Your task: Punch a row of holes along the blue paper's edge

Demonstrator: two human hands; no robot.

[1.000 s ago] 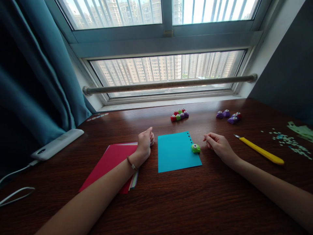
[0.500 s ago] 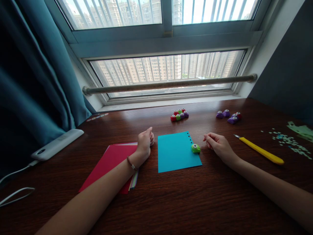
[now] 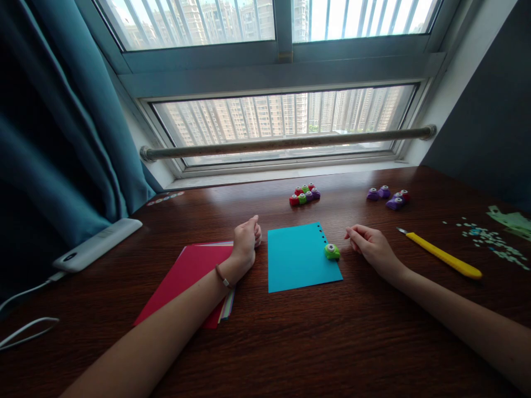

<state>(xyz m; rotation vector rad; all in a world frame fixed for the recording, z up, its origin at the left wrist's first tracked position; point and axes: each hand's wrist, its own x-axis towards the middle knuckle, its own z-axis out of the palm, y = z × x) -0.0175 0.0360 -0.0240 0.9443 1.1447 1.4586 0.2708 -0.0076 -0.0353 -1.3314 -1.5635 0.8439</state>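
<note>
Nothing had shifted since a second earlier: both hands stayed put on the desk point(image 3: 290, 342). The left hand point(image 3: 245, 239), curled closed on nothing, rested just left of the blue sheet point(image 3: 296, 260), over the red paper stack point(image 3: 186, 276). The right hand point(image 3: 369, 246), loosely curled and empty, lay just right of the green punch point(image 3: 332, 251) sitting on the sheet's right edge. Pressing it squarely, with the sheet pinned flat, would probably serve best.

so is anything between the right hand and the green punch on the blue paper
Nothing visible. The right hand rests on the table just right of the green punch, which sits on the blue paper's right edge. Only bare wood shows between them.
</note>
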